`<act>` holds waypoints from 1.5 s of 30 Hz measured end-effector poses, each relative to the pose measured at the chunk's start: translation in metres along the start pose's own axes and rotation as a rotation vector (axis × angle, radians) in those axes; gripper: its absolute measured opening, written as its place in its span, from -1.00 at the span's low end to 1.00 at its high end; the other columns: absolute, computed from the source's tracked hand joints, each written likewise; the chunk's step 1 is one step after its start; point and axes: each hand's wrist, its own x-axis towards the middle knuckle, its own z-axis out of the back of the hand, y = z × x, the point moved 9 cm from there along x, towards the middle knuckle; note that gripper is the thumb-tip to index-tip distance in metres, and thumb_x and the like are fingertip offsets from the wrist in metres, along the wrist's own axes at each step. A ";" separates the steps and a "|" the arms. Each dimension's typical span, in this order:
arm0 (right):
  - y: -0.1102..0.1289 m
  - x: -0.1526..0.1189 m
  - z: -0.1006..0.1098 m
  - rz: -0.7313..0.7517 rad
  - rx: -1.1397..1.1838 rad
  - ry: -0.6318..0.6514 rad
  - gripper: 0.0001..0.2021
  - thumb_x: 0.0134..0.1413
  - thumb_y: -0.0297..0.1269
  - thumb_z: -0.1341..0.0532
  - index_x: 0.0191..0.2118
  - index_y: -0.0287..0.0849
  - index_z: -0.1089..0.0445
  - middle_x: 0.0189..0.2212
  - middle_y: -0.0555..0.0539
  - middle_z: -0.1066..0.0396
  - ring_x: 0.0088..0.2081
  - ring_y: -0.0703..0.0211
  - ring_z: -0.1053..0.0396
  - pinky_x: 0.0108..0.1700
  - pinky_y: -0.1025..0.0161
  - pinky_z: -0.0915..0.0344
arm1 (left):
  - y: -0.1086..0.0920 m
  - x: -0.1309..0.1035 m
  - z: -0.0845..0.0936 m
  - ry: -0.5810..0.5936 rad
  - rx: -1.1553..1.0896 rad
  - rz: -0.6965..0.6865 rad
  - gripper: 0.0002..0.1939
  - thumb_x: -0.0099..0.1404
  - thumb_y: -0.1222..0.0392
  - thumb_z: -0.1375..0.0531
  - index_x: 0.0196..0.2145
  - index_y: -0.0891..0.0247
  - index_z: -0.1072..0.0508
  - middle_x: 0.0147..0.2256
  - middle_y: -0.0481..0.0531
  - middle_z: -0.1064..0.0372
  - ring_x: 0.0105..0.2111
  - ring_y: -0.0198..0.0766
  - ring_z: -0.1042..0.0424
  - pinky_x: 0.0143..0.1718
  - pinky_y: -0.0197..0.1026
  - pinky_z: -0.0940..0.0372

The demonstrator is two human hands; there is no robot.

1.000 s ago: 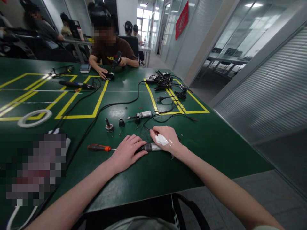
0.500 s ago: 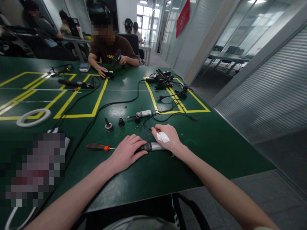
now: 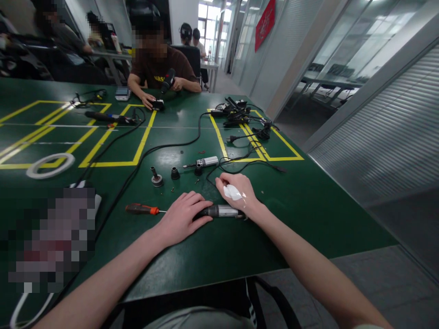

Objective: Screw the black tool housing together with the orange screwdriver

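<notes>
A cylindrical tool [image 3: 226, 210] with a black body and a silver barrel lies sideways on the green table. My left hand [image 3: 185, 212] is closed over its black left part, thumb along the near side. At the barrel's right end is my right hand [image 3: 236, 189], fingers curled in and a white patch on its back; its fingertips, and whatever they hold, are hidden. Left of my left hand lies a screwdriver [image 3: 142, 209] with an orange-and-dark handle, its shaft pointing at that hand. Beyond the hands lies a smaller silver tool [image 3: 207, 161] with a thin tip.
A round metal part with a stem [image 3: 157, 178], a black collar [image 3: 175, 173] and tiny screws lie beyond my hands. Black cables [image 3: 171, 145] cross the table to a cable pile [image 3: 236, 112]. A white ring [image 3: 50, 165] lies left. Opposite, a person [image 3: 164, 68] holds a power drill.
My right hand has shifted slightly up off the barrel, so more of the silver end shows. My left hand keeps its grip. The view has shifted a little.
</notes>
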 end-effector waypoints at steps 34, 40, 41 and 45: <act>0.046 -0.046 0.002 0.764 0.518 0.292 -0.76 0.23 -0.47 -0.18 -0.06 -0.17 -0.53 -0.05 -0.16 -0.56 -0.10 0.14 -0.56 -0.03 0.24 -0.45 | 0.059 -0.070 0.071 0.055 -0.336 0.367 -0.73 0.45 0.02 -0.17 -0.30 0.21 -0.54 -0.32 0.00 -0.53 -0.35 -0.22 -0.48 -0.31 -0.26 -0.37; 0.046 -0.043 -0.001 0.779 0.496 0.300 -0.80 0.24 -0.46 -0.19 -0.11 -0.18 -0.54 -0.12 -0.15 -0.60 -0.10 0.11 -0.56 0.02 0.19 -0.45 | 0.035 -0.059 0.052 0.098 -0.294 0.249 -0.74 0.50 0.10 -0.09 -0.24 0.20 -0.55 -0.29 -0.02 -0.53 -0.32 -0.26 -0.50 -0.26 -0.28 -0.36; 0.046 -0.042 -0.002 0.777 0.495 0.301 -0.80 0.24 -0.46 -0.19 -0.11 -0.17 -0.54 -0.13 -0.14 -0.60 -0.10 0.10 -0.56 0.02 0.19 -0.44 | 0.034 -0.057 0.050 0.090 -0.263 0.234 -0.74 0.50 0.11 -0.09 -0.23 0.20 -0.55 -0.28 -0.01 -0.53 -0.30 -0.25 -0.51 -0.26 -0.28 -0.36; 0.043 -0.037 -0.007 0.739 0.473 0.332 -0.80 0.26 -0.44 -0.20 -0.08 -0.17 -0.54 -0.15 -0.14 -0.60 -0.12 0.09 -0.54 0.02 0.15 -0.43 | 0.031 -0.054 0.044 0.097 -0.219 0.203 -0.77 0.50 0.14 -0.10 -0.22 0.19 -0.55 -0.29 -0.02 -0.53 -0.33 -0.27 -0.50 -0.29 -0.30 -0.33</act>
